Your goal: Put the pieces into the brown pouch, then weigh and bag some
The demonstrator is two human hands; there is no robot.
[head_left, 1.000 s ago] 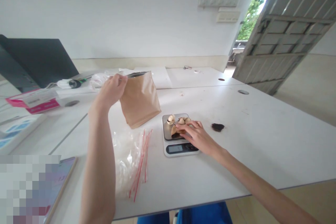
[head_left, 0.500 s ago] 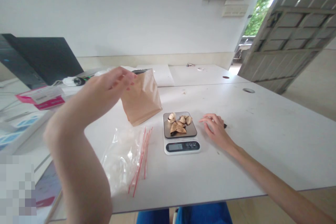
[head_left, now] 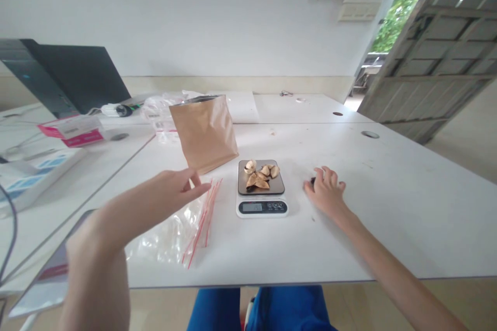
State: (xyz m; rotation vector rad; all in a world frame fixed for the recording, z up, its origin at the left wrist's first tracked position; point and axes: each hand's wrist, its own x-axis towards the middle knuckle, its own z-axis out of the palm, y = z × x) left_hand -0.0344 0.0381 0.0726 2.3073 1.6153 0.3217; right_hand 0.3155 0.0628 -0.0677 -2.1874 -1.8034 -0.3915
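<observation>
My left hand [head_left: 185,186] hovers over clear zip bags [head_left: 166,238] with red seals, its fingers loosely bent, thumb apart and nothing in them. Behind it a brown paper pouch [head_left: 205,134] stands upright with its top open. Right of the bags sits a white digital kitchen scale [head_left: 241,209]. Several pale tan, dark-edged dried pieces [head_left: 261,180], perhaps dried mushroom, lie on its metal plate; the display digits are too blurred to read. My right hand [head_left: 328,189] is on the table right of the scale, thumb and index finger closed around a small dark piece [head_left: 312,181].
A pink and white box [head_left: 81,137], a white tray with blue patches [head_left: 46,173] and a black computer case [head_left: 77,75] stand at the left. Crumpled clear plastic [head_left: 161,111] lies behind the pouch. A cable hole [head_left: 370,135] is at the right.
My left hand has come away from the pouch's top and down toward the zip bags. My right hand has shifted slightly right, and the dark piece now shows between thumb and index finger.
</observation>
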